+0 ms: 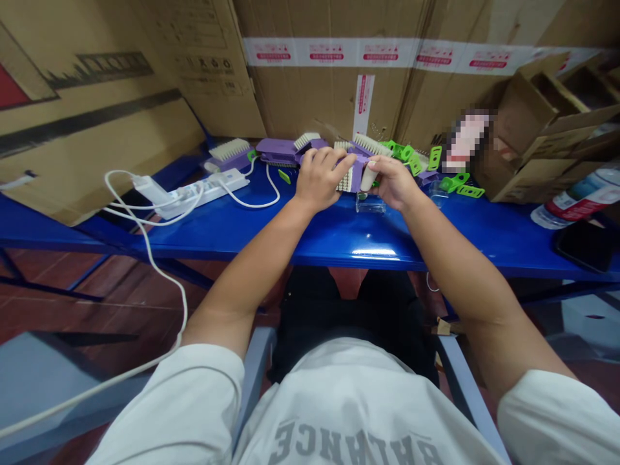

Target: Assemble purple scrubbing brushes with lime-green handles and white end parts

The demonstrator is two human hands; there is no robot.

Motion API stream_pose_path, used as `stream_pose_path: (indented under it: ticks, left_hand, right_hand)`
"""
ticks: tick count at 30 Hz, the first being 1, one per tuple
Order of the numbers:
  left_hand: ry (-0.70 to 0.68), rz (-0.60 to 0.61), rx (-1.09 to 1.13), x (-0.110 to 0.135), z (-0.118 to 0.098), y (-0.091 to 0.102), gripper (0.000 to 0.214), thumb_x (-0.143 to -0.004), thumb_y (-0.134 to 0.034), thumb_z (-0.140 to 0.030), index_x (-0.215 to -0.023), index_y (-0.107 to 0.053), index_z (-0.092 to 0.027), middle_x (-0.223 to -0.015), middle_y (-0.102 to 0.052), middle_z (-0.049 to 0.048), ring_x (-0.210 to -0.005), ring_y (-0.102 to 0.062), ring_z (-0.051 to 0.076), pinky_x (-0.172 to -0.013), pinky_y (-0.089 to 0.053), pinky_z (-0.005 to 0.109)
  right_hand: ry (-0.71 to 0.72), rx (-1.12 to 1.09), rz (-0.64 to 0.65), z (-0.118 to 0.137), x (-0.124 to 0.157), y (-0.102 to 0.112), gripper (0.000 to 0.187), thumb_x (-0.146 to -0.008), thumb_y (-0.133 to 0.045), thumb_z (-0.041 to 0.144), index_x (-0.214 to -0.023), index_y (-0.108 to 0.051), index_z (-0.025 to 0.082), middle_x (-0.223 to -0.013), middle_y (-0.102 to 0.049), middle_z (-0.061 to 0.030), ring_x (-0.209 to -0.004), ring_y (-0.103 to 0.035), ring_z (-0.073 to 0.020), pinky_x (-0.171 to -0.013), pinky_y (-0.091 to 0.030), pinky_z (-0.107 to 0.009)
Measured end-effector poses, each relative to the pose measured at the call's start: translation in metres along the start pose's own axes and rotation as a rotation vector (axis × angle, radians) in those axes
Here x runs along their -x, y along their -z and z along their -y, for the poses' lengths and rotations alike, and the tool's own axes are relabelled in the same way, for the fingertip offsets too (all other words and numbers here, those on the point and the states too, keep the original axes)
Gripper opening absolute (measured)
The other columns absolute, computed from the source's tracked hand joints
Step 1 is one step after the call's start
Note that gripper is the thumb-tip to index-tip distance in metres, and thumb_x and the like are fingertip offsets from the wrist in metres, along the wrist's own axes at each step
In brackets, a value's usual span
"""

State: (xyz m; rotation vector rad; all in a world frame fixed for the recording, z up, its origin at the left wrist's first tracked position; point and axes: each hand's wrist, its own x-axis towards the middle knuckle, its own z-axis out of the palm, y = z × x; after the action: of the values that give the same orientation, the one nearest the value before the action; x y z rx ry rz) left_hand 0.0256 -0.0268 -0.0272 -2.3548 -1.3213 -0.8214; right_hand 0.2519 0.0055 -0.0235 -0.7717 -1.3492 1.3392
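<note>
My left hand [322,177] is closed over a purple brush [357,173] with pale bristles, which is partly hidden under the fingers. On the brush's other side, my right hand [396,182] pinches a cream-coloured rounded piece [369,175] against it. Whether that piece is joined to the brush I cannot tell. Just below the hands lies a small clear plastic part [371,204]. Behind them is another brush with its bristles [372,144] facing up. Bright green plastic clips [411,159] lie scattered beyond my right hand.
A white power strip [194,194] with cables lies on the blue table [271,232] at left, near a purple brush [230,154]. Cardboard boxes [334,97] wall the back. At right are an opened carton [533,129], a water bottle [576,197] and a black phone [585,245].
</note>
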Motion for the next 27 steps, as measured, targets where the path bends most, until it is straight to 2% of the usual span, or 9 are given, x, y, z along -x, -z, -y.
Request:
stream_pose_path:
  ticks: [6,10,14,19,24,27]
  left_hand:
    - [-0.011,-0.019,0.015,0.000,0.001,-0.004,0.065,-0.109,-0.065,-0.044,-0.172,-0.062,-0.032,-0.167,-0.074,0.0176,-0.160,-0.062,0.048,-0.135,-0.042,0.071]
    - [0.011,0.009,0.022,0.000,-0.001,-0.001,0.064,-0.108,-0.063,-0.040,-0.172,-0.062,-0.032,-0.171,-0.072,0.0171,-0.161,-0.062,0.048,-0.135,-0.042,0.071]
    - [0.015,-0.001,0.036,0.000,0.000,-0.001,0.069,-0.106,-0.068,-0.044,-0.174,-0.060,-0.034,-0.170,-0.073,0.0166,-0.161,-0.060,0.049,-0.135,-0.042,0.073]
    - [-0.004,-0.015,0.005,0.001,0.003,-0.003,0.070,-0.108,-0.068,-0.047,-0.175,-0.059,-0.034,-0.169,-0.073,0.0172,-0.160,-0.061,0.049,-0.134,-0.043,0.073]
    - [0.003,0.007,-0.002,0.000,0.003,-0.002,0.070,-0.108,-0.069,-0.044,-0.176,-0.058,-0.034,-0.172,-0.070,0.0172,-0.162,-0.060,0.049,-0.136,-0.042,0.071]
    - [0.027,0.011,0.004,0.000,0.002,-0.002,0.072,-0.107,-0.071,-0.041,-0.177,-0.058,-0.032,-0.173,-0.069,0.0183,-0.162,-0.060,0.050,-0.135,-0.043,0.071]
  right_hand:
    - [0.006,0.020,0.013,-0.001,-0.001,0.002,0.055,-0.065,-0.105,0.060,-0.087,-0.066,0.029,-0.077,-0.069,0.0032,-0.076,-0.068,-0.0195,-0.063,-0.061,-0.033]
    - [0.005,0.011,0.003,-0.003,-0.001,0.000,0.065,-0.058,-0.111,0.067,-0.087,-0.067,0.028,-0.074,-0.068,0.0041,-0.072,-0.067,-0.0179,-0.062,-0.062,-0.033]
    - [0.016,0.015,-0.001,-0.005,-0.001,0.001,0.074,-0.054,-0.113,0.074,-0.092,-0.068,0.029,-0.075,-0.067,0.0052,-0.069,-0.066,-0.0169,-0.061,-0.063,-0.033]
    - [0.078,0.075,-0.019,-0.014,-0.009,0.007,0.077,-0.061,-0.110,0.079,-0.100,-0.064,0.030,-0.083,-0.063,0.0051,-0.073,-0.065,-0.0163,-0.064,-0.067,-0.035]
    - [0.161,0.135,0.009,-0.025,-0.015,0.014,0.077,-0.073,-0.104,0.083,-0.122,-0.069,0.035,-0.104,-0.072,0.0011,-0.088,-0.075,-0.0209,-0.069,-0.071,-0.036]
    - [0.237,0.220,0.010,-0.024,-0.013,0.012,0.082,-0.078,-0.099,0.086,-0.137,-0.070,0.038,-0.119,-0.077,-0.0024,-0.109,-0.081,-0.0287,-0.083,-0.076,-0.044]
